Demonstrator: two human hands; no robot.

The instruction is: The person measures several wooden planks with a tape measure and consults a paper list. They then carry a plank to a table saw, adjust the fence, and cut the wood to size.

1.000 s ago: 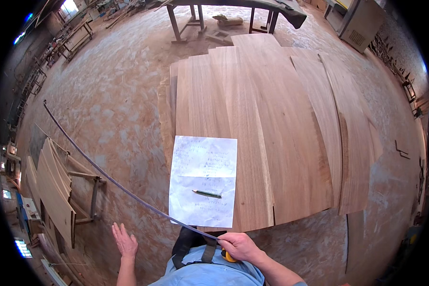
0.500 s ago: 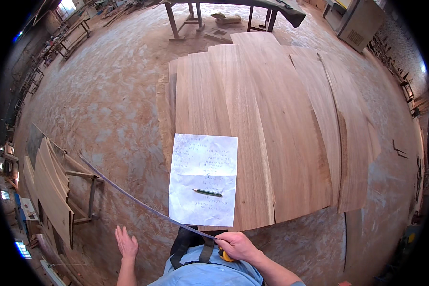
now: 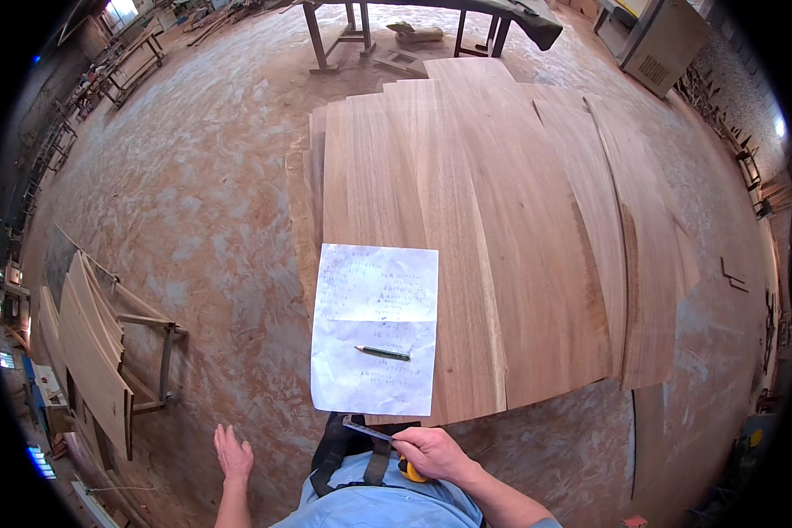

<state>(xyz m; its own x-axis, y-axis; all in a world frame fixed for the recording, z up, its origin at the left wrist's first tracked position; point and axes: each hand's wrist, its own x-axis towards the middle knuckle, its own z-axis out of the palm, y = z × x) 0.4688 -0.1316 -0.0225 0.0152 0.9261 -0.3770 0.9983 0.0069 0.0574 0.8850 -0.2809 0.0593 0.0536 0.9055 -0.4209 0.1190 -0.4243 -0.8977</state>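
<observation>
At 6 o'clock in our view, our right hand [image 3: 431, 451] is closed on the tape [image 3: 411, 470]; part of its yellow case shows beneath our fingers. A short length of blade [image 3: 368, 429] sticks out between 9 and 10 o'clock from our grip, its end just below the sheet. At 7 o'clock our left hand [image 3: 234, 453] is empty and held wide, well apart from the tape, fingers extended over the floor [image 3: 211, 220].

The sheet [image 3: 374, 295], creased across its middle and covered in handwriting, lies just below centre, on the 7 o'clock corner of the boards [image 3: 537, 264]. A dark green pencil [image 3: 383, 353] lies on its lower half, tip toward 9 o'clock. The boards overlap, fanning from 12 round to 4 o'clock. Beyond them, at 12, stands a dark table [image 3: 431, 5]; at 2, a cabinet [image 3: 664, 48]. Between 8 and 9, curved panels [image 3: 92, 343] lean beside a frame [image 3: 165, 365].
</observation>
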